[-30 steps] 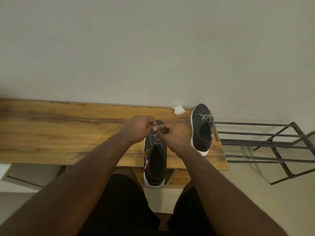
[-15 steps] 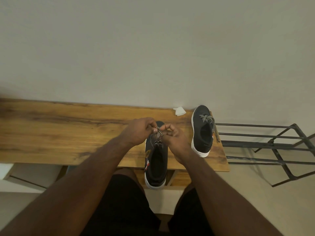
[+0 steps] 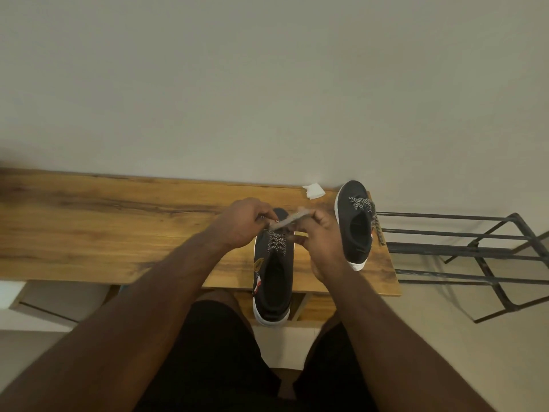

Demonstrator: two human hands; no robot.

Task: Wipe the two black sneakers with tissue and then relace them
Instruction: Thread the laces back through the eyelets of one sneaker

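Note:
A black sneaker (image 3: 273,278) with a white sole lies lengthwise on the wooden bench (image 3: 104,227), its heel hanging over the front edge. Black-and-white lace (image 3: 277,242) crosses its upper eyelets. My left hand (image 3: 242,223) and my right hand (image 3: 322,236) hover just above its toe end, both pinching a blurred stretch of lace (image 3: 289,220) pulled taut between them. The second black sneaker (image 3: 355,227) stands at the bench's right end, laced, with one lace end dangling over the edge. A crumpled white tissue (image 3: 313,191) lies at the back near the wall.
A dark metal rack (image 3: 475,251) stands right of the bench. A plain wall rises behind. My legs in black shorts (image 3: 214,352) are below the bench's front edge. A white drawer unit (image 3: 44,298) sits under the bench at left.
My hands have drawn apart, stretching the lace sideways between them above the near sneaker. The right hand shifted right and slightly up. The sneakers stayed put.

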